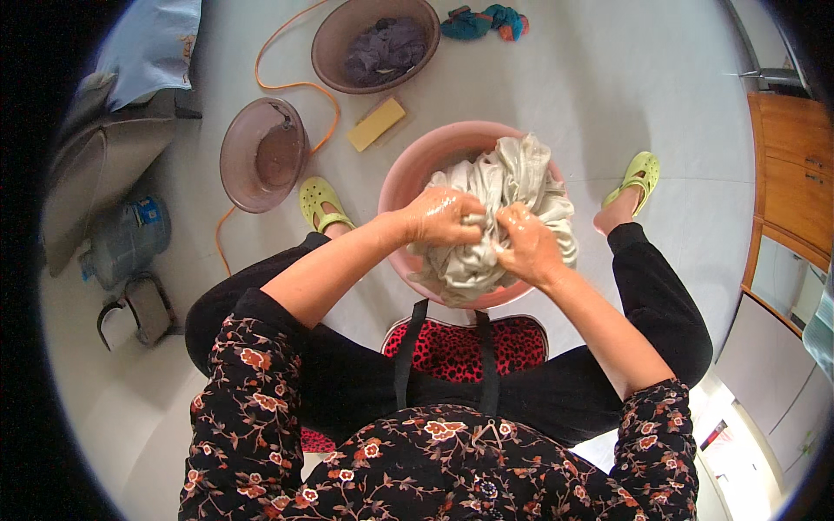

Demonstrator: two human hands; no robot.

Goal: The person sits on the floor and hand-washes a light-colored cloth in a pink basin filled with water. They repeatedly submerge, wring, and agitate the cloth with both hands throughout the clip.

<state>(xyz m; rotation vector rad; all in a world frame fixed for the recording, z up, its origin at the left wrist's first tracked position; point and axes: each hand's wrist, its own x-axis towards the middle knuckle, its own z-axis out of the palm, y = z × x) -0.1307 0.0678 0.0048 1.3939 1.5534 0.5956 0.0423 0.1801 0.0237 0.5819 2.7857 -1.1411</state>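
A bunched, wet, off-white cloth [521,169] fills much of a pink basin [404,172] on the floor between my feet. My left hand [446,216] grips folds of it on the left side, the fingers curled in. Close beside it, my right hand [531,244] clutches the same cloth near its middle. Both hands are wet and shiny. The cloth rises above the basin's rim and hangs over the right side and near edge. What lies beneath it in the basin is hidden.
Beyond the pink basin, a brown basin [322,55] holds dark cloth [388,52], with teal cloth [472,25] beside it. Another brown basin [231,163], a yellow block [376,125] and an orange cord [296,84] lie leftward. A large water bottle [130,241] lies far left; wooden drawers [795,189] stand right.
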